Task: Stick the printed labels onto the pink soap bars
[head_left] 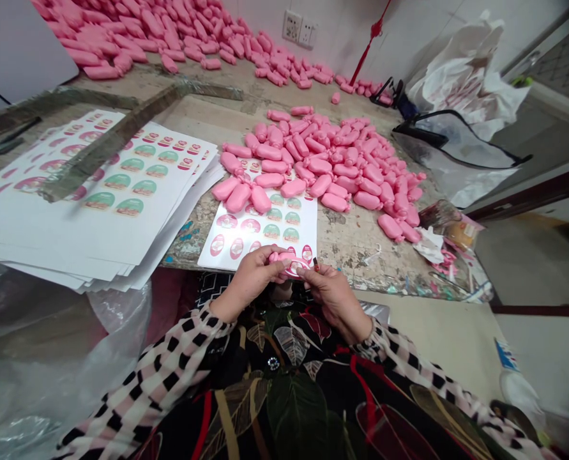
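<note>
At the table's near edge, my left hand (253, 279) is closed around the left end of a small pink sausage-shaped piece (277, 256). An oval pink-and-white sticker (295, 267) lies against the front of this piece. My right hand (334, 295) pinches the right end of the sticker and piece with thumb and fingers. A tiny dark thing shows by the right forefinger, too small to name. Just beyond both hands lies a sticker sheet (279, 246) with green and pink labels, its far part covered by pink pieces.
A heap of pink pieces (346, 160) covers the table's middle, with a larger pile (169, 29) along the wall. Stacked label sheets (154, 223) overhang the left edge under a worn bar (106, 144). Plastic bags (461, 89) and scraps (430, 246) sit at right.
</note>
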A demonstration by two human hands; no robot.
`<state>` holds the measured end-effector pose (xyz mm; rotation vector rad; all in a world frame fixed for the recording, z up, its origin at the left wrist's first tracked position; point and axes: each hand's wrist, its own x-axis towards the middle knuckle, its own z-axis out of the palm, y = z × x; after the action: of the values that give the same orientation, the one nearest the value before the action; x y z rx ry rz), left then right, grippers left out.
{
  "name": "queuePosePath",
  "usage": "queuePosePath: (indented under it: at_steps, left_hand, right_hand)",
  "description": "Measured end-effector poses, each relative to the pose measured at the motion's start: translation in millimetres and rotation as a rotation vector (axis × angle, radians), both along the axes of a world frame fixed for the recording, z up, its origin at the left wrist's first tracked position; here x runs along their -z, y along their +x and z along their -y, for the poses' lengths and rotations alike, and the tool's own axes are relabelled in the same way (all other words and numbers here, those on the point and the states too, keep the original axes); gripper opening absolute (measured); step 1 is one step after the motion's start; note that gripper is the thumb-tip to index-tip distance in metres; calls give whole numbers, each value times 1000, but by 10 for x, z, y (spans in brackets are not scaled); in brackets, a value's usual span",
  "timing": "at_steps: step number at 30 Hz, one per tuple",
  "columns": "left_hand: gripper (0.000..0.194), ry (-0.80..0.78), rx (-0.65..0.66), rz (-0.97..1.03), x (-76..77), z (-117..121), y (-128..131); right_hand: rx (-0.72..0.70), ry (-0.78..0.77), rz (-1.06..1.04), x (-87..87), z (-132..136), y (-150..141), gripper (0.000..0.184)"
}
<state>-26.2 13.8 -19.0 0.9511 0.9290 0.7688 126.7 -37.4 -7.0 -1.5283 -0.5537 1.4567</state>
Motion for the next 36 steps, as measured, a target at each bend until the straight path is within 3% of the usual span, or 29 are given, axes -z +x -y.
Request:
queuePosePath:
  at_steps: [4, 10, 16, 25, 36]
  left_hand:
    - [32, 32, 32, -39, 41, -16, -1]
    - [32, 248, -11, -230, 125, -3, 26]
    - [27, 469, -71, -420, 40, 16, 32]
    - [29, 363, -82, -256, 125, 41, 39]
    - [30, 320, -26, -254, 23, 50, 36]
  right_hand:
    - [-8, -51, -58, -52, 19, -8, 35]
    - [20, -28, -76, -102, 38, -21, 33]
    - [51, -12, -68, -174, 44, -58, 34]
    - [54, -35, -81, -147, 81, -53, 35]
    - [31, -72, -90, -107, 96, -26, 33]
